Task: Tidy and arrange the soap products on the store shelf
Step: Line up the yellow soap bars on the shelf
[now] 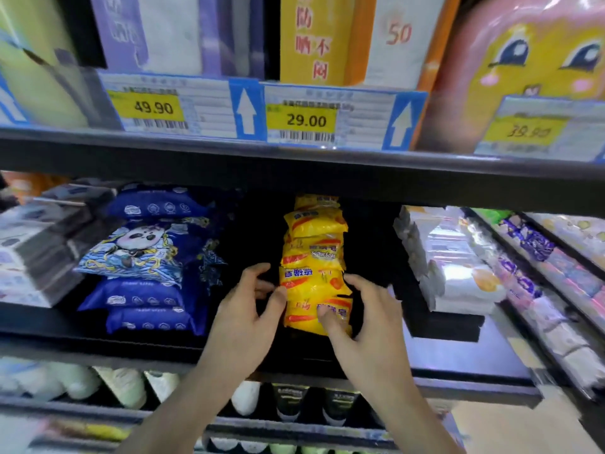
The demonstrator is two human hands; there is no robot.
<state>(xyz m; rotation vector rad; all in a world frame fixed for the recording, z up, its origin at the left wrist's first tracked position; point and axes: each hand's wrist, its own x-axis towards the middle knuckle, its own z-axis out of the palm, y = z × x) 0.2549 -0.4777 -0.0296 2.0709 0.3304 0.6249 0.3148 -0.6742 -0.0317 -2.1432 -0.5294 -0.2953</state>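
Reaching into the middle shelf (pixel 294 342), both hands are on a row of yellow soap packs (pixel 314 257) that runs from the shelf's front edge back into the dark. The left hand (pixel 248 312) sits at the left side of the front packs, thumb tip touching the wrapper and fingers curled loosely beside it. The right hand (pixel 363 322) comes in from the other side, thumb pressed on the face of the front pack (pixel 311 314) and fingers wrapped round its right edge, so that one looks properly gripped. Whether the left hand really pinches anything I can't tell (motion blur isn't helping).

The packs stand on edge, leaning a bit unevenly, one reading "Sulfur Soap".

Just left of them are stacked blue packs with a panda print (pixel 144 253), and further left some grey boxes (pixel 36 257). To the right sit white wrapped bundles (pixel 455 267). Price tags (pixel 306 121) reading 49.90 and 29.00 hang on the shelf edge above, with tall boxes (pixel 314 37) behind. Bottles (pixel 124 385) line the shelf below.
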